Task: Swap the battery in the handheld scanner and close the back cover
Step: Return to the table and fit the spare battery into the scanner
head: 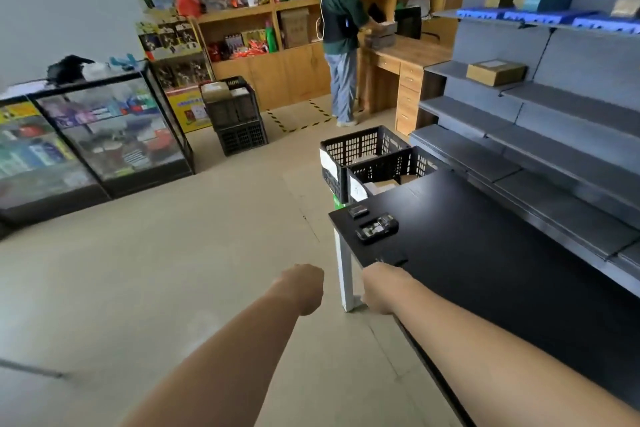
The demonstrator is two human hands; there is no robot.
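The black handheld scanner (377,226) lies on the black table (485,253) near its left end, with its back open and its insides showing. A small black battery (357,210) sits just beyond it, by the table's corner. A flat dark piece (393,259), probably the back cover, lies near the front edge. My right hand (379,288) is at that edge just below the flat piece, its fingers bent down out of sight. My left hand (304,289) hangs over the floor left of the table, fingers curled in, with nothing visible in it.
Two black crates (367,156) with cartons stand past the table's far end. Grey stepped shelves (554,156) run along the right. A glass display case (104,128) stands at the left. A person (341,35) stands at a wooden desk by the back shelves.
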